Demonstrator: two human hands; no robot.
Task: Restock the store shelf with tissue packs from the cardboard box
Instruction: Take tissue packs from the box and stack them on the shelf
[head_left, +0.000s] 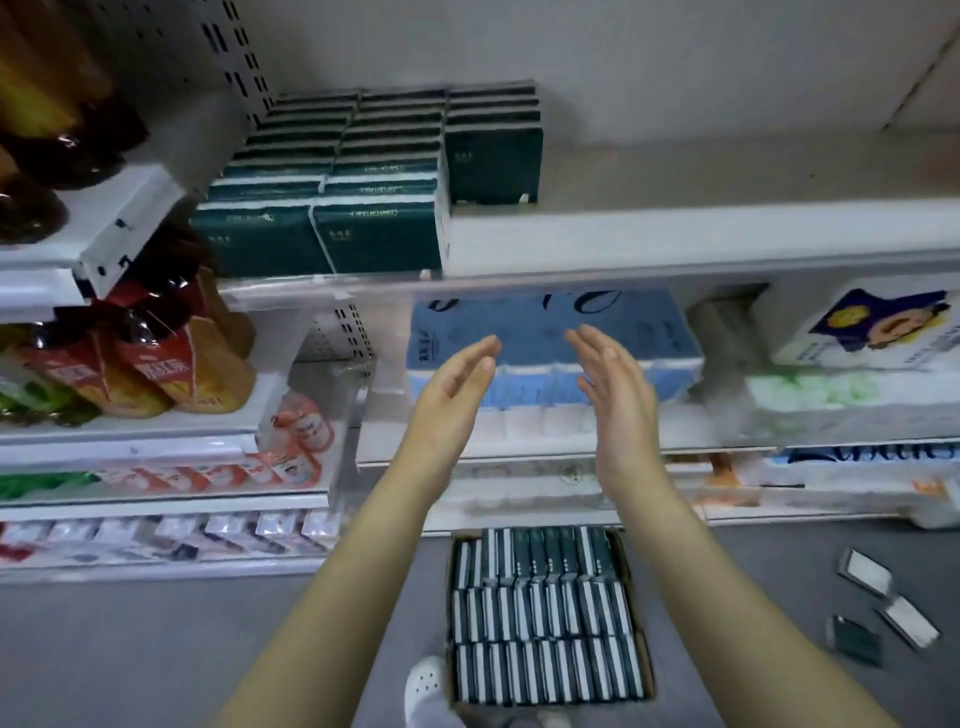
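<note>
A cardboard box (644, 613) on the grey floor holds several rows of dark green tissue packs (545, 618) standing on edge. On the white upper shelf (675, 234), dark green tissue packs (363, 182) fill the left side in rows; the right part of the shelf is bare. My left hand (457, 379) and my right hand (618, 395) hover in mid-air in front of the lower shelf, palms facing each other, fingers straight, holding nothing. Both are below the upper shelf and above the box.
Blue and white tissue bundles (550, 353) lie on the lower shelf behind my hands. Bottles and snack packs (156, 364) fill the left shelving. Three loose packs (883, 608) lie on the floor at right. A white shoe (426, 686) stands beside the box.
</note>
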